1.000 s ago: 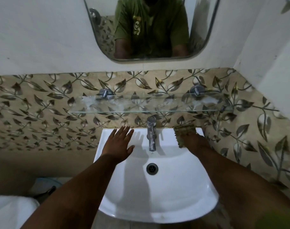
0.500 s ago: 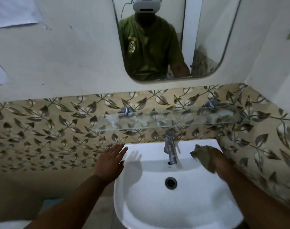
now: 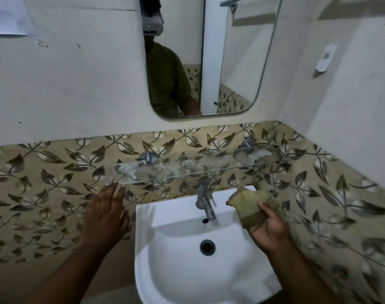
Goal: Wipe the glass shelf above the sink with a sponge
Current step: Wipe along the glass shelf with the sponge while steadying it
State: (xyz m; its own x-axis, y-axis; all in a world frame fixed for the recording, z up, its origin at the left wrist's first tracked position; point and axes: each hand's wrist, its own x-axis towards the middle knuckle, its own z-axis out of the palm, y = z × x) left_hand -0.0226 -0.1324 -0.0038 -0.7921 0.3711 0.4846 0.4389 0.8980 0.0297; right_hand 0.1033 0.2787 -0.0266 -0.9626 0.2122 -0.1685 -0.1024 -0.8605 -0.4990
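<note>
one glass shelf [image 3: 198, 170] on the leaf-patterned tile band [image 3: 44, 172], held by two round metal brackets [image 3: 148, 157], one toward each end. white smears on the glass, thickest at its left end, more at the right end. nothing stands on it.

below the shelf: one white sink [image 3: 187, 270], one chrome tap [image 3: 205, 200] at its back rim under the shelf's middle, one drain [image 3: 207, 247] in the bowl.

one sponge [image 3: 250, 205], yellow-green, frayed, below the shelf's right part, over the sink's right back corner, just right of the tap. right hand [image 3: 268, 229] clenched around its lower end, palm up. sponge not touching the glass.

left hand [image 3: 106, 216] released, fingers spread, holding nothing, under the shelf's left end and left of the sink, fingertips close to the glass edge; contact unclear.

above the shelf: one mirror [image 3: 209, 62] on the white wall, showing a green-shirted person. one small white wall fixture [image 3: 325, 58] far right of the mirror.
</note>
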